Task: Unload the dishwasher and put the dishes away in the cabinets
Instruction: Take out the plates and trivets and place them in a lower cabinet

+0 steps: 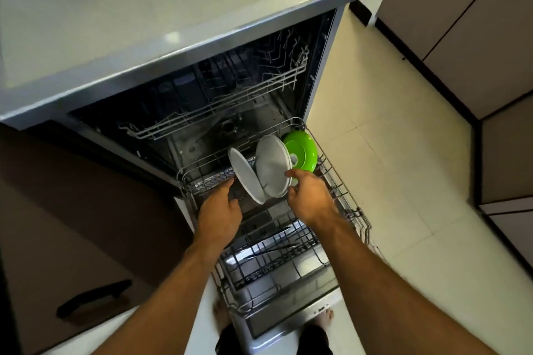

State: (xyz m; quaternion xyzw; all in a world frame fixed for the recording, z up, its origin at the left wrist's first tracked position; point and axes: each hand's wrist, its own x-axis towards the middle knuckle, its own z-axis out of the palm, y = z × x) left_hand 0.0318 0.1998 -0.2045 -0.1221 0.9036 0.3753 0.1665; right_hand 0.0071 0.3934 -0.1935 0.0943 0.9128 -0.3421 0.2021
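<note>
Both hands [308, 196] at racked plates [272, 170]

Both forearms extend forward and downward from the bottom of the frame, bare to the elbow, converging slightly toward the hands. The left hand [220, 210] is presented back-up, fingers reaching forward and slightly curled; what they contact cannot be determined. The right hand [310, 196] is angled inward, thumb and forefinger raised and parted in a pinch posture. Two bare feet are visible below, between the arms.
</note>
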